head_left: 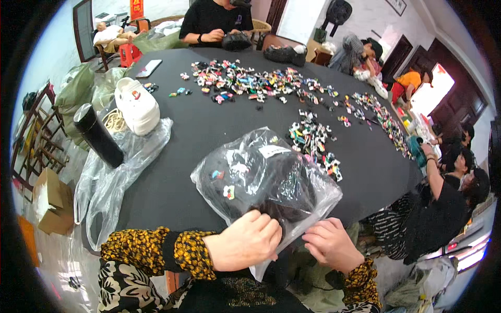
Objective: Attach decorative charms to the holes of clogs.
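A clear plastic bag [211, 182] lies on the dark table in front of me. Inside it are black clog-like shoes [289, 185], dimly seen through the shiny film, with a few small colourful charms [228, 192] showing on the left part. My left hand [248, 237] is closed on the near edge of the bag. To its right, my right hand [331, 242] has its fingers bent and pinched at the bag's near right edge. The exact grip of its fingertips is partly hidden.
Piles of small charms [310, 138] spread over the black table [172, 188]. At left are a white clog [136, 107], a black bottle [98, 135], a plastic bag [122, 182] and a phone [150, 68]. A person [209, 23] works opposite; others sit along the right side.
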Action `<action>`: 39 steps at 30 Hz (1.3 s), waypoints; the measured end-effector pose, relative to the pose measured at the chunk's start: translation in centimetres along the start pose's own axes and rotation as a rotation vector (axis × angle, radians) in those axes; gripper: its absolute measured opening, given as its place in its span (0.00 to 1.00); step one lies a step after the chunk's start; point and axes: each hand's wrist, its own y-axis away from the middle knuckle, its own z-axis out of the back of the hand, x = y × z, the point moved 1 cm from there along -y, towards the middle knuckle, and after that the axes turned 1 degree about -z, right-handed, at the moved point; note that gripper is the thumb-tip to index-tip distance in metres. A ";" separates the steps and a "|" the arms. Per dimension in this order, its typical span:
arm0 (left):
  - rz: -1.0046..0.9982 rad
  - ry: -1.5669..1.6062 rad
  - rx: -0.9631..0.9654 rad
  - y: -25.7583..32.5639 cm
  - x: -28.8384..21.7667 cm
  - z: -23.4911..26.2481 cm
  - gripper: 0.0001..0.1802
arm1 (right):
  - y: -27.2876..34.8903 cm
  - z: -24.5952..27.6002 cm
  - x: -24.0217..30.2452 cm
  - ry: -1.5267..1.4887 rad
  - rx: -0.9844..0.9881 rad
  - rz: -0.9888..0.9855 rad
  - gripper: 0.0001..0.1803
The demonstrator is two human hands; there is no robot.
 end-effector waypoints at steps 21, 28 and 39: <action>0.213 0.795 -0.323 0.1 0.9 1.1 0.06 | -1.4 0.7 3.1 -0.190 -0.486 0.076 0.16; 0.484 1.044 -0.442 0.6 1.2 1.6 0.03 | -2.0 -0.4 4.7 0.090 -0.647 0.194 0.14; 0.400 1.200 -0.515 0.8 0.9 1.9 0.04 | -3.1 0.5 2.0 -0.149 -0.087 -0.254 0.11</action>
